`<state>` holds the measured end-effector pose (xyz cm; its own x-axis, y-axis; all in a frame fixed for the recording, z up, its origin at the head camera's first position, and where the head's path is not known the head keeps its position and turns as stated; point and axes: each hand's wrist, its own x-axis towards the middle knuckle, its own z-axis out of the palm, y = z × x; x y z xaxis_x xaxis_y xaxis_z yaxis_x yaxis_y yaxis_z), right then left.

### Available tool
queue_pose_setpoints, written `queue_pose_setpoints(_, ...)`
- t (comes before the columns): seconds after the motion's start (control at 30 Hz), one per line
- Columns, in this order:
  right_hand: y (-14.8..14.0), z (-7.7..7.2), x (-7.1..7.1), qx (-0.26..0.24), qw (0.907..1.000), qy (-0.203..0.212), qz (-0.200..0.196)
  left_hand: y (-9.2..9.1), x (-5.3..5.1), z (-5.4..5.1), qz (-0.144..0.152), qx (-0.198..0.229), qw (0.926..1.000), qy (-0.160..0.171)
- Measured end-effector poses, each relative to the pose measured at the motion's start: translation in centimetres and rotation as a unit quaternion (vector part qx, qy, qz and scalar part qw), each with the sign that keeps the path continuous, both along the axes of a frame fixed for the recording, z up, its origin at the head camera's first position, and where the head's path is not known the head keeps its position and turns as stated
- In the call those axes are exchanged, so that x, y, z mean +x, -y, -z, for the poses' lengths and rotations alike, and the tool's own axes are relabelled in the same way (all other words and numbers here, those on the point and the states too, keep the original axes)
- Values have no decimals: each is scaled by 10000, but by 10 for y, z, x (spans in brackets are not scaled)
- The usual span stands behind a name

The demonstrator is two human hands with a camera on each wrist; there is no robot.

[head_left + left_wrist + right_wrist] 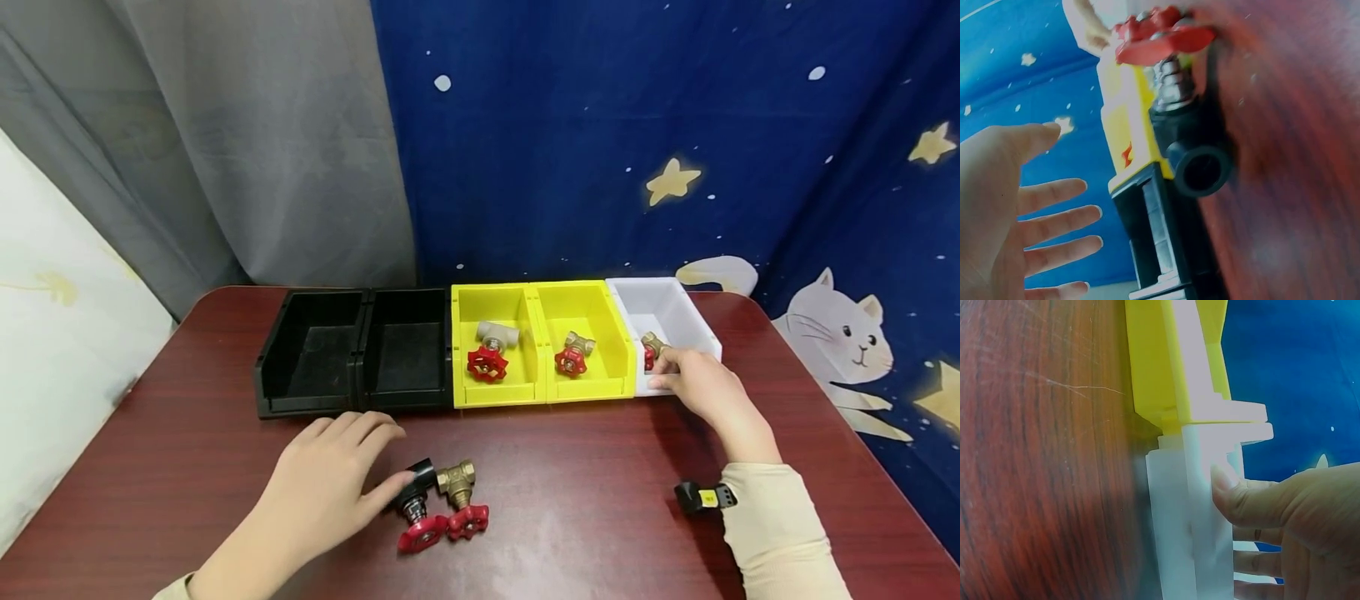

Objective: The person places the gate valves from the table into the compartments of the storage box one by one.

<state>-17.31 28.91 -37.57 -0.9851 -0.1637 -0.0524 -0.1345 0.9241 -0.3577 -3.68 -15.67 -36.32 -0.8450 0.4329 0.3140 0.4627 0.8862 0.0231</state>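
My left hand (330,471) hovers beside a black valve (415,492) with a red handwheel; its fingers are spread and hold nothing in the left wrist view. In the head view the thumb tip overlaps that valve, whether touching I cannot tell. Right against it lies a brass valve (457,483) with a red wheel. My right hand (701,383) is at the front of the white bin (678,321), thumb by the front wall and fingers extended behind it. Just past those fingers, a brass valve (654,343) with a red wheel sits inside, partly hidden.
Left of the white bin stand two yellow bins (498,396), one with a grey valve (495,337), the other with a smaller brass valve (576,350). Two black bins (307,407) end the row. A small black device (697,497) is at the right cuff.
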Motion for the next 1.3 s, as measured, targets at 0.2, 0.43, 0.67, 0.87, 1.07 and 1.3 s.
queue_pose_setpoints(0.2, -4, -2, 1, -3, 10000, 66, 68, -7, 11, 6, 260, -63, 9990, 356)
queue_pose_setpoints(0.43, -2, 2, 1, 15, 9999, 89, 54, -15, 22, 13, 252, -374, 9946, 936)
queue_pose_setpoints(0.67, 1, 3, -2, 64, 9998, 123, 124, -23, 21, 16, 236, -634, 9897, 1265)
queue_pose_setpoints(0.87, 0, 3, -2, 59, 9998, 121, 151, -25, 21, 20, 166, -664, 9879, 1395)
queue_pose_setpoints(1.07, -1, 3, -1, 62, 9999, 68, 142, -26, 22, 27, 226, -555, 9900, 1276)
queue_pose_setpoints(1.3, 2, 2, -1, 45, 9999, 64, 134, -28, 21, 34, 272, -613, 9921, 1059)
